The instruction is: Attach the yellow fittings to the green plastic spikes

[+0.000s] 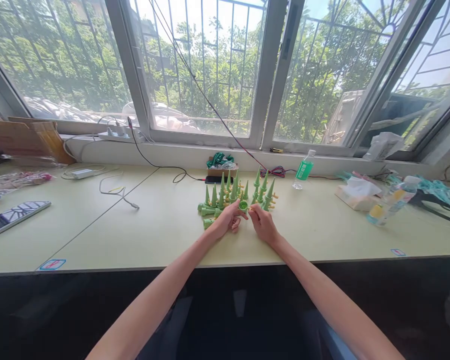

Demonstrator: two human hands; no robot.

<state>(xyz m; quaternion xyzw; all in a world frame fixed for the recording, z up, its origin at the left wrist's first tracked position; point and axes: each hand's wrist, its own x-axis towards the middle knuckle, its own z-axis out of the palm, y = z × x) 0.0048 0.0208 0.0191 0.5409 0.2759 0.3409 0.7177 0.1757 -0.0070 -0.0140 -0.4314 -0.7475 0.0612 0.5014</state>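
- The left hand curls its thumb and fingers around a green piece, gripping it above the table near the front edge.
- The held piece shows its round, hollow end toward the head camera.
- The right hand is bent inward, its fingertips drawn together just beside the piece; I cannot tell whether they pinch something small.
- Green cones stand upright in 2 groups behind the hands, 1 to the left and 1 to the right, with small yellow parts sticking out on the right.
- More green pieces lie on their sides just left of the left hand.
- A dark phone lies behind the left group, in front of a small open box with green material in it.
- A bottle with a green label stands farther back on the right.
- A tissue box and a bottle with yellow on it are well apart, to the right.
- A white cable lies loose on the table, left of the hands.
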